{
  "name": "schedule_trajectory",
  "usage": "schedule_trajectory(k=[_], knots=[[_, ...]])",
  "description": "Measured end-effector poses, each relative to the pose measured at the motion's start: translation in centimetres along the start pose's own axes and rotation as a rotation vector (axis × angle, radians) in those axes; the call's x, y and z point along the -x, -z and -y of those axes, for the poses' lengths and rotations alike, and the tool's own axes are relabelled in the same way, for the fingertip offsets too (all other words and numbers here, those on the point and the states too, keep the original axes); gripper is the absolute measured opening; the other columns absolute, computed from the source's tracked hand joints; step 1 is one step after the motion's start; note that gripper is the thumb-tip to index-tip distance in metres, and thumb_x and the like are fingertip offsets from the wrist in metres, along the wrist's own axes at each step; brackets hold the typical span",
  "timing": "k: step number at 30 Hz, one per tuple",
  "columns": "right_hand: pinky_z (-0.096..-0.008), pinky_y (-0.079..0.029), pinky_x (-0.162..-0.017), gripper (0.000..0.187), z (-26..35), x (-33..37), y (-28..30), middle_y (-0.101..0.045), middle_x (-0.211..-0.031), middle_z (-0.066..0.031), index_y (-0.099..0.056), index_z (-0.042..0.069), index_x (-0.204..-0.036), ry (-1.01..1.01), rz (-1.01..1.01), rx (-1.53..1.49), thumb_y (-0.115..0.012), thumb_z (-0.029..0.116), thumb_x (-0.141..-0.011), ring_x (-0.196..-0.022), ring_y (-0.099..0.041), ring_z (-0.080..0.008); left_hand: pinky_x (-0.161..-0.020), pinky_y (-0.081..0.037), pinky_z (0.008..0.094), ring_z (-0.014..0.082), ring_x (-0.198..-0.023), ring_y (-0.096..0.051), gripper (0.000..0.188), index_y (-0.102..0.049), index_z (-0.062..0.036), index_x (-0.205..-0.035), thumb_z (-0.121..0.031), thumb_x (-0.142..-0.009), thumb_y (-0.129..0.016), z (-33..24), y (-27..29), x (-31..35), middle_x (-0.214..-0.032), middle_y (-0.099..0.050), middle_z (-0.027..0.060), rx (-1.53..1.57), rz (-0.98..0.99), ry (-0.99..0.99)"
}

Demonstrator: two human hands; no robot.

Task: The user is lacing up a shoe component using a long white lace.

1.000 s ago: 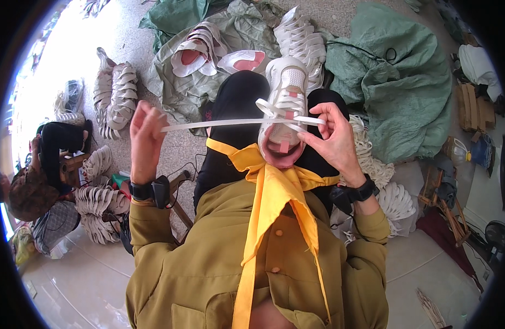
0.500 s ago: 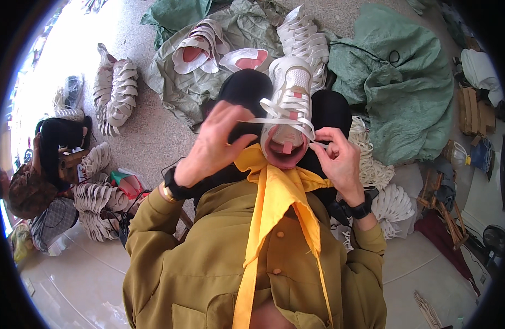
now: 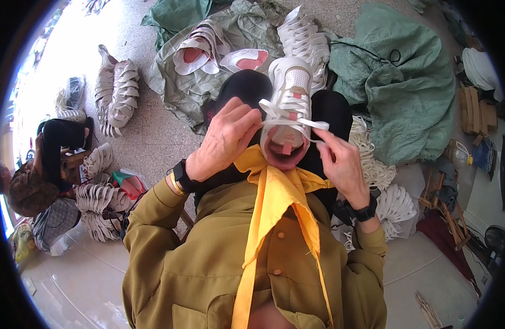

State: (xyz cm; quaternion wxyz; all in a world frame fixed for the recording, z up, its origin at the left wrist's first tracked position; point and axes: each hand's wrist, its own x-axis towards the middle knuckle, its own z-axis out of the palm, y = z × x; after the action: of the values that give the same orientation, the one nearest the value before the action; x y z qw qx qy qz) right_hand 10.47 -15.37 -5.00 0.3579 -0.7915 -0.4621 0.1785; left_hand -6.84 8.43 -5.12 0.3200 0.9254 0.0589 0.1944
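A white and pink sneaker point(image 3: 290, 82) lies between my knees, toe pointing away from me and its pink-lined opening toward me. A flat white shoelace point(image 3: 285, 122) is threaded through its eyelets and stretches to both sides. My left hand point(image 3: 230, 131), left of the shoe, is closed on one lace end, its fingers curled in. To the right, my right hand point(image 3: 342, 159) grips the lace with thumb and fingers, and a loop of it stands out by the fingertips. A yellow cloth point(image 3: 280, 192) hangs below the shoe's heel, over my front.
Beyond the shoe lies a stack of white shoe uppers point(image 3: 304, 41). Loose pink-and-white pieces point(image 3: 200, 49) rest on a grey-green sheet. A green sack point(image 3: 400, 93) sits at right, above bundled white laces point(image 3: 367, 151). Another person point(image 3: 36, 189) sits at far left among more stacked uppers.
My left hand has turned and closed on the lace, moving slightly right. My right hand has shifted slightly down and right, and a lace loop now shows beside its fingertips.
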Motion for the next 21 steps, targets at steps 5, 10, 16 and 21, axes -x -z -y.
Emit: schedule_trajectory(k=[5,10,16,21], knots=[[-0.0411,-0.054,-0.069,0.02,-0.6,-1.6,1.3,-0.072,-0.098,-0.0184,-0.07,0.001,-0.115,0.037,-0.142,0.124,-0.067,0.001,-0.095,-0.084,-0.07,-0.0366,-0.072,-0.049,0.0408,0.0305,-0.083,-0.057,0.013,-0.061,-0.0033,-0.089,-0.003,-0.086,-0.073,0.3,1.2,-0.2,-0.083,-0.06,0.0087,-0.066,-0.015,-0.021],[-0.0388,-0.054,-0.068,0.013,-0.9,0.5,2.8,-0.071,-0.093,-0.0144,-0.072,0.001,-0.107,0.018,-0.176,0.146,-0.069,0.001,-0.094,-0.078,-0.069,-0.032,-0.07,-0.048,0.0413,0.0296,-0.08,-0.057,0.015,-0.06,-0.0035,-0.087,-0.004,-0.086,-0.075,1.0,2.5,1.1,-0.081,-0.059,0.0085,-0.103,-0.006,0.021],[-0.0292,-0.053,-0.061,0.014,-3.2,3.3,5.5,-0.072,-0.093,-0.0107,-0.073,0.0,-0.109,-0.125,-0.259,0.232,-0.067,-0.001,-0.096,-0.065,-0.067,-0.0165,-0.067,-0.047,0.0399,0.0298,-0.075,-0.058,0.013,-0.06,-0.0022,-0.088,0.0,-0.086,-0.073,3.1,4.6,3.8,-0.08,-0.059,0.0101,-0.12,-0.033,0.163],[-0.0269,-0.053,-0.06,0.015,-5.8,5.2,7.4,-0.072,-0.092,-0.0096,-0.074,0.0,-0.11,-0.222,-0.283,0.238,-0.066,0.0,-0.097,-0.065,-0.066,-0.0122,-0.066,-0.048,0.0408,0.0309,-0.074,-0.06,0.013,-0.058,-0.0005,-0.089,-0.001,-0.086,-0.071,4.6,6.1,5.8,-0.08,-0.06,0.0122,-0.101,0.007,0.327]])
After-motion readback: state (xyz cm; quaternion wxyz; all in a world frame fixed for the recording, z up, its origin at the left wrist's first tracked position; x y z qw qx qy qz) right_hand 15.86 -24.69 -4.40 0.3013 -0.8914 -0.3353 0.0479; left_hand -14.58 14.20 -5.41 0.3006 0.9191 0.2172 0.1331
